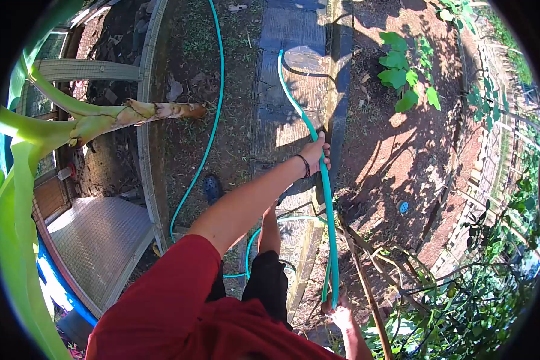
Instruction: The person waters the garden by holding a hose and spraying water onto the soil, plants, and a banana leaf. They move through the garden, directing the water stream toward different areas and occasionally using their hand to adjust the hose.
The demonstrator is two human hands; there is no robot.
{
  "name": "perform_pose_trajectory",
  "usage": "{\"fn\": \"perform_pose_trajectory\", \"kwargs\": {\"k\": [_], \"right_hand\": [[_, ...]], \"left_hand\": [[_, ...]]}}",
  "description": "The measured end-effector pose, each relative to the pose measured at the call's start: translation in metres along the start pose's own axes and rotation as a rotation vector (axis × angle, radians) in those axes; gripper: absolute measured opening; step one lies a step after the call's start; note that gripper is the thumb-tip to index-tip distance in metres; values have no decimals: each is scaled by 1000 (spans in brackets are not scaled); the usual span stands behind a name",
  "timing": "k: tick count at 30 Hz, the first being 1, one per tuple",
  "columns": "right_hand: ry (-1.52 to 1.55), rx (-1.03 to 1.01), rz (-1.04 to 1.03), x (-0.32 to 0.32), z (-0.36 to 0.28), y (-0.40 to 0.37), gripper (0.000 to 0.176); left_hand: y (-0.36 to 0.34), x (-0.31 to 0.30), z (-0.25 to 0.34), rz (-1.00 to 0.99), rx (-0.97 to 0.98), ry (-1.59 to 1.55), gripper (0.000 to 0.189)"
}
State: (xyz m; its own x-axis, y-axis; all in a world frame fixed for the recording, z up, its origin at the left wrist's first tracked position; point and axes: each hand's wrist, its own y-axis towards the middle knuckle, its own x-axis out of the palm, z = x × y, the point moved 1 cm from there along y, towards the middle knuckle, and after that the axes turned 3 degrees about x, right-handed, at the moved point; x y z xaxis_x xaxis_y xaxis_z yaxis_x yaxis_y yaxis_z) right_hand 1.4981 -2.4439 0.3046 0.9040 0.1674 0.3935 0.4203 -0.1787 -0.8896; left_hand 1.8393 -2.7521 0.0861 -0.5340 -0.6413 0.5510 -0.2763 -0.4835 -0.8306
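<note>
My left hand (315, 155) reaches forward, a dark band on its wrist. Its fingers wrap round a green garden hose (330, 228). Past this hand, the hose's free end curves forward over the paved path. Low at the right, near my body, my right hand (342, 314) closes round the hose where it doubles back. Between both hands the hose runs fairly straight. Another stretch of hose loops beside my legs, and a long length lies on the soil to the left of the path.
The narrow paved path (288, 96) has a raised concrete edge on its right. A mesh-covered frame (145, 114) and a thick plant stem (117, 120) stand at left. At right are bare soil, a leafy plant (396, 69), a blue disc (403, 207) and tangled branches (372, 258).
</note>
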Motion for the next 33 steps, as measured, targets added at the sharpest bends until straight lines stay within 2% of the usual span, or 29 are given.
{"fn": "perform_pose_trajectory", "kwargs": {"k": [2,4,5,7,9,12,13,14,15,18,19,21,22,24,25,26,27,28,29,30,31,32,33], "right_hand": [[-432,84,153,37,-25,-9,48],[-953,69,141,-7,5,-9,45],[-1204,55,141,-32,24,-10,45],[-25,311,234,-22,9,21,70],[-52,169,37,4,-71,64,89],[247,116,-64,4,-146,150,97],[346,78,-70,2,-173,181,97],[350,46,-241,7,-204,204,97],[461,-53,-244,12,-223,235,98],[689,-30,12,46,-275,293,75],[695,-27,11,35,-281,317,75],[722,27,-100,3,-282,364,49],[723,28,-102,0,-289,369,49],[583,-14,-124,-3,-302,370,32],[579,-19,-122,3,-308,362,32],[357,-59,52,12,-317,348,29],[134,-94,224,22,-323,334,27],[130,-89,228,25,-325,323,27],[-126,-154,388,25,-328,311,27],[-386,-223,544,25,-334,299,26],[-388,-228,548,27,-333,287,26],[-669,-367,742,30,-327,272,26],[-953,-508,929,37,-322,256,27]], "left_hand": [[-2,-1,-27,-9,-55,30,47],[-10,-3,-50,-22,-104,54,45],[-18,-6,-58,-74,-144,-42,44],[-36,-9,-76,-128,-188,-139,42],[-58,-7,-94,-134,-240,-103,42],[-105,9,-116,-180,-313,-92,42],[-120,14,-124,-237,-326,-184,41],[-134,17,-127,-258,-340,-164,41],[-149,20,-132,-271,-379,-224,42],[-190,25,-139,-358,-337,-279,46],[-200,25,-142,-398,-320,-301,47],[-220,26,-144,-479,-317,-321,49],[-220,16,-154,-560,-351,-307,53],[-220,6,-163,-549,-368,-264,56],[-217,1,-168,-539,-381,-223,60],[-209,-9,-172,-652,-430,-235,71],[-201,-18,-176,-656,-428,-238,71],[-195,-21,-173,-676,-473,13,79],[-186,-24,-167,-693,-513,269,88],[-165,-36,-161,-762,-389,559,100],[-149,-31,-132,-785,-335,771,105],[-124,-32,-117,-687,-262,789,98],[-110,-18,-82,-595,-158,795,100]]}}
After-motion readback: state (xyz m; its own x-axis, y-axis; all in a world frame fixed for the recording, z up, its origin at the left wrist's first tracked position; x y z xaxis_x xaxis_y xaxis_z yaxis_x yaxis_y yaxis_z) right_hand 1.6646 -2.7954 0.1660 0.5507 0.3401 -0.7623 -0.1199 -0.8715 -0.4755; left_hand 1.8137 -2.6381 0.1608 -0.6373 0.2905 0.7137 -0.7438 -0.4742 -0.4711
